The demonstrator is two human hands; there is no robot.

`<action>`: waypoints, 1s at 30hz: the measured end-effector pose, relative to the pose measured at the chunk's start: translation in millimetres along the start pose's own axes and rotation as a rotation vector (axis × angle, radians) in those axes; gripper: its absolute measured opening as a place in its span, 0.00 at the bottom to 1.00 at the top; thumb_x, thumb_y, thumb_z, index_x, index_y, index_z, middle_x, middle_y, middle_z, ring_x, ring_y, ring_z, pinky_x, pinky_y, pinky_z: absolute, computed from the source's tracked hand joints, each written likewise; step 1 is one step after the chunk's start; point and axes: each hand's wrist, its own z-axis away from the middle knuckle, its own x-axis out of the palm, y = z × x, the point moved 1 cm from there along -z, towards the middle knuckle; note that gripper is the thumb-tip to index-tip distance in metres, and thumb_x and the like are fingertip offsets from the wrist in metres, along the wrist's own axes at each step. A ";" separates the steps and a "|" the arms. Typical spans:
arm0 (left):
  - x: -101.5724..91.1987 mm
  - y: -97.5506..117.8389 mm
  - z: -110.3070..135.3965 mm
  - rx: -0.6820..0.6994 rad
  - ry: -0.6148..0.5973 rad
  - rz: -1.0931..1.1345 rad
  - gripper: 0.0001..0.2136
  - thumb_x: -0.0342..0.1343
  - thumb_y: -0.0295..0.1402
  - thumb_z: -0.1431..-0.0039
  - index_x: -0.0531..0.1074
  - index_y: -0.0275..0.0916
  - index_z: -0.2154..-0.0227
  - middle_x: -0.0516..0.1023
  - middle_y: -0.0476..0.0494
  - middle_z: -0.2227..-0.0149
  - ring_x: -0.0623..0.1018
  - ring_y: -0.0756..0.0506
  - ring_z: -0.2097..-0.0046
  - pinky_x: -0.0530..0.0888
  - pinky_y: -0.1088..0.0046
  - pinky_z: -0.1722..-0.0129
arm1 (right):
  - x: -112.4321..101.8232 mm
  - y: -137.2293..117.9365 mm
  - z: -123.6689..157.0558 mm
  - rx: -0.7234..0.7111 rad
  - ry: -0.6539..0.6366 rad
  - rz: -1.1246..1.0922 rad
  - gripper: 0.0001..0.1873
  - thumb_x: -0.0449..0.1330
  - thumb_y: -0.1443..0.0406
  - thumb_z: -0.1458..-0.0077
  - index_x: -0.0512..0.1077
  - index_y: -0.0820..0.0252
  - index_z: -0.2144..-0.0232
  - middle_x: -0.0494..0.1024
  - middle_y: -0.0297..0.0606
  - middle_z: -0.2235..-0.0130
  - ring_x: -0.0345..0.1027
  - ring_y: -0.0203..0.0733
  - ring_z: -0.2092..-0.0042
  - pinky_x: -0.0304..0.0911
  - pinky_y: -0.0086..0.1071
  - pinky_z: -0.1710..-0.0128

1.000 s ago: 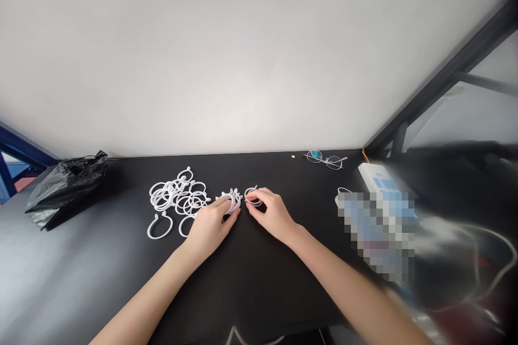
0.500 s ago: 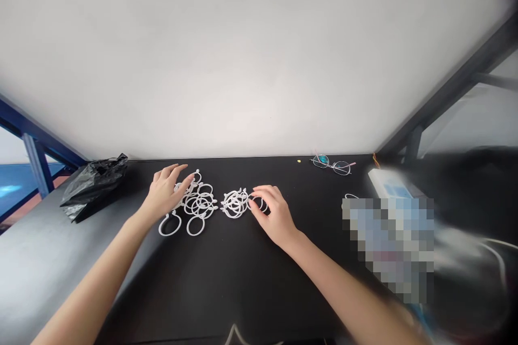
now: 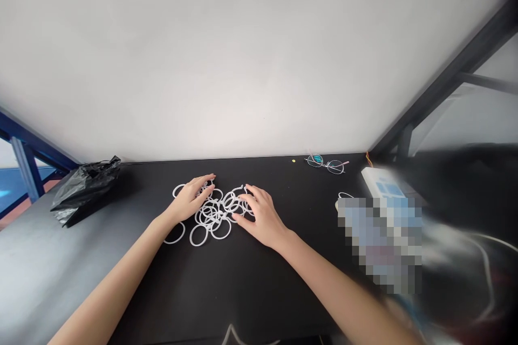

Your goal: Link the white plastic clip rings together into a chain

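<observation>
Several white plastic curtain rings [image 3: 198,235] with small eyelets lie in a loose, overlapping heap on the black tabletop [image 3: 243,291]. At the left side of the heap, my left hand [image 3: 192,199] rests over some rings with its fingers spread, hiding part of them. From the right, my right hand [image 3: 261,215] reaches over the heap's edge, fingers apart and touching the rings. Neither hand grips a ring. One ring [image 3: 176,233] lies partly behind my left wrist.
A crumpled black plastic bag [image 3: 87,188] lies at the back left. Eyeglasses [image 3: 326,164] and a tiny yellow bit [image 3: 293,161] are near the wall. At the right stand a white box [image 3: 382,186] and a blurred, pixelated item [image 3: 376,248]. Metal frame bars flank the table.
My left hand has moved right over the rings, and my right hand slightly left. The two separate groups of rings have been brought together into one heap. The view has shifted a little.
</observation>
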 end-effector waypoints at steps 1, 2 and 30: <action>3.7 4.9 -0.3 -0.033 0.001 0.067 0.25 0.44 0.49 0.36 0.70 0.38 0.46 0.73 0.37 0.44 0.71 0.38 0.42 0.69 0.58 0.44 | -0.4 0.6 -0.5 0.007 0.059 -0.012 0.13 0.60 0.59 0.42 0.72 0.59 0.57 0.70 0.50 0.45 0.62 0.55 0.41 0.60 0.51 0.44; 7.7 10.1 -1.0 -0.045 0.001 0.092 0.24 0.44 0.49 0.35 0.70 0.38 0.46 0.74 0.37 0.45 0.72 0.38 0.43 0.70 0.59 0.45 | -1.4 1.2 -1.0 0.015 0.119 -0.018 0.08 0.59 0.62 0.43 0.72 0.59 0.61 0.73 0.48 0.48 0.64 0.53 0.44 0.61 0.50 0.45; 9.2 25.4 23.6 0.059 -0.013 0.070 0.18 0.48 0.45 0.36 0.74 0.41 0.52 0.77 0.38 0.51 0.76 0.39 0.50 0.77 0.65 0.56 | -9.0 8.9 -7.6 -0.039 -0.009 -0.002 0.04 0.61 0.71 0.46 0.73 0.58 0.71 0.74 0.37 0.68 0.66 0.43 0.62 0.63 0.41 0.53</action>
